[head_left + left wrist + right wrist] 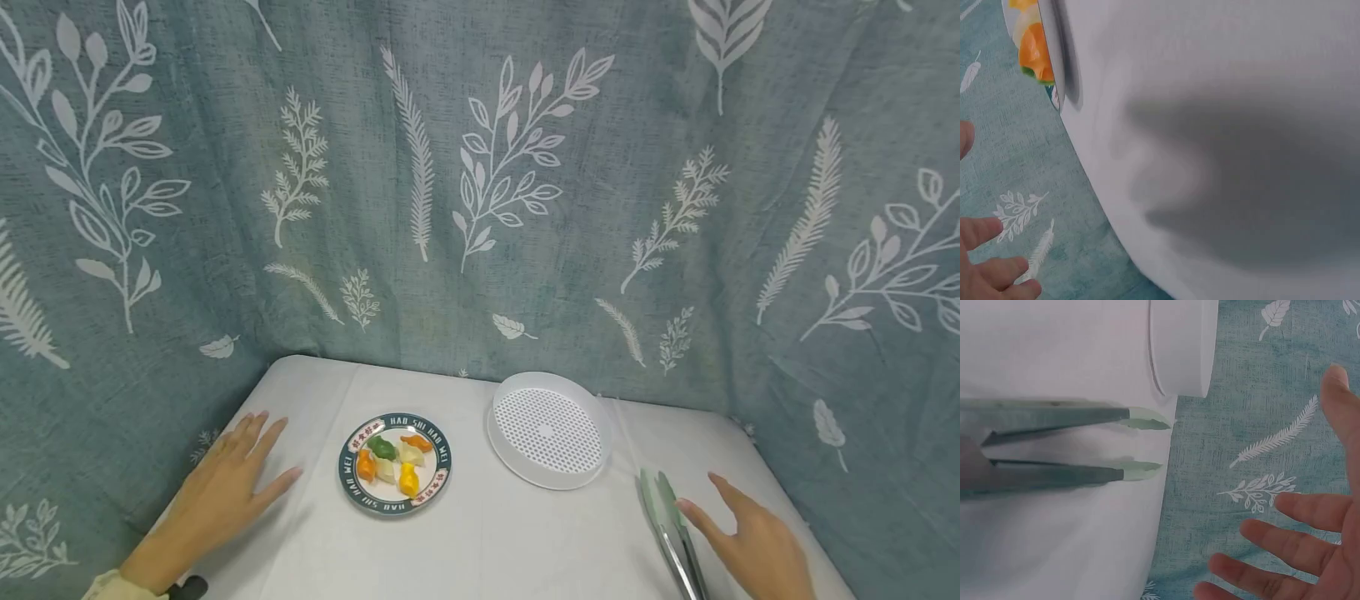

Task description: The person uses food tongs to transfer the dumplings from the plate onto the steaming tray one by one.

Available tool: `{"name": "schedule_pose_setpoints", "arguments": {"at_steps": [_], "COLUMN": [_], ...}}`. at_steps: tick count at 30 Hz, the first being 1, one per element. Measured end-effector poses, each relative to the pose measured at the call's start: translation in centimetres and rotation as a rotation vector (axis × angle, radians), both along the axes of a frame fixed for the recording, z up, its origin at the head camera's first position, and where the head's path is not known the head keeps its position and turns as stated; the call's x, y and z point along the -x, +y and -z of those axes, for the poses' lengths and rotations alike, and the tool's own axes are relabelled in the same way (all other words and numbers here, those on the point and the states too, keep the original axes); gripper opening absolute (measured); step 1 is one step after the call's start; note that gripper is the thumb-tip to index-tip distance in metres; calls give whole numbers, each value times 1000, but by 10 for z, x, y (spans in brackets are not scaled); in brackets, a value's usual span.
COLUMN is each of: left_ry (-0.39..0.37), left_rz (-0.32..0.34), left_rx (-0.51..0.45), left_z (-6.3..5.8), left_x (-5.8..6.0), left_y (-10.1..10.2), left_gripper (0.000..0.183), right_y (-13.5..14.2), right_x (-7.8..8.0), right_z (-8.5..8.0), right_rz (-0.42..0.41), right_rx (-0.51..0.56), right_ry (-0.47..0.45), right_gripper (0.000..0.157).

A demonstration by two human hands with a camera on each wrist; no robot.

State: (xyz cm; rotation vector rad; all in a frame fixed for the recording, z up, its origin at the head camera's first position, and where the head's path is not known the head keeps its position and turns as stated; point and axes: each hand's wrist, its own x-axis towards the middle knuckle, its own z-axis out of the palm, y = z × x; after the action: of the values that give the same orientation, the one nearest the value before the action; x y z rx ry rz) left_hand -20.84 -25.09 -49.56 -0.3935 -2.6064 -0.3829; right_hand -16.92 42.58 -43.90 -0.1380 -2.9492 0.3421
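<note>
My left hand (225, 483) hovers over the left side of the table, fingers spread and holding nothing. To its right is a round plate (347, 487) with a dark green lettered rim, bearing several small dumpling-like pieces in orange, green, cream and yellow, among them a yellow one (408, 481). My right hand (765, 546) is at the lower right, thumb and fingers apart, with nothing in it. Just left of that hand lie metal tongs (670, 533) with pale green tips, their arms slightly parted; the right wrist view shows the tongs (1054, 419) close up.
A white round steamer tray (551, 429) with a perforated base stands toward the back, right of the plate. White cloth (480, 550) covers the table. A teal curtain (450, 208) with white leaf prints hangs behind and along both sides.
</note>
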Motion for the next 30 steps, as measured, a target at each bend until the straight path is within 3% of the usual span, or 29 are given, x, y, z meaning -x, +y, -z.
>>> {"name": "schedule_pose_setpoints", "arguments": {"at_steps": [6,9,14,17,30], "left_ry": [-18,-92,-279,-340,-443], "left_rz": [-4,-27,-51,-49,-41], "left_rx": [-114,-187,-282,-323,-433], "left_z": [3,2,4,8,27], "left_x": [-1,-1,3,6,18], "left_y": [10,16,26,31,46], "left_gripper": [62,59,61,58,52], "right_y": [-6,-8,-11,-12,-14], "right_x": [3,5,5,3,3], "right_z": [7,10,20,28,46], "right_rz": [8,27,37,40,77], "right_rx": [29,44,61,67,92], "right_ry": [-30,-57,-124,-149,-237], "right_gripper": [91,91,91,91,99]}}
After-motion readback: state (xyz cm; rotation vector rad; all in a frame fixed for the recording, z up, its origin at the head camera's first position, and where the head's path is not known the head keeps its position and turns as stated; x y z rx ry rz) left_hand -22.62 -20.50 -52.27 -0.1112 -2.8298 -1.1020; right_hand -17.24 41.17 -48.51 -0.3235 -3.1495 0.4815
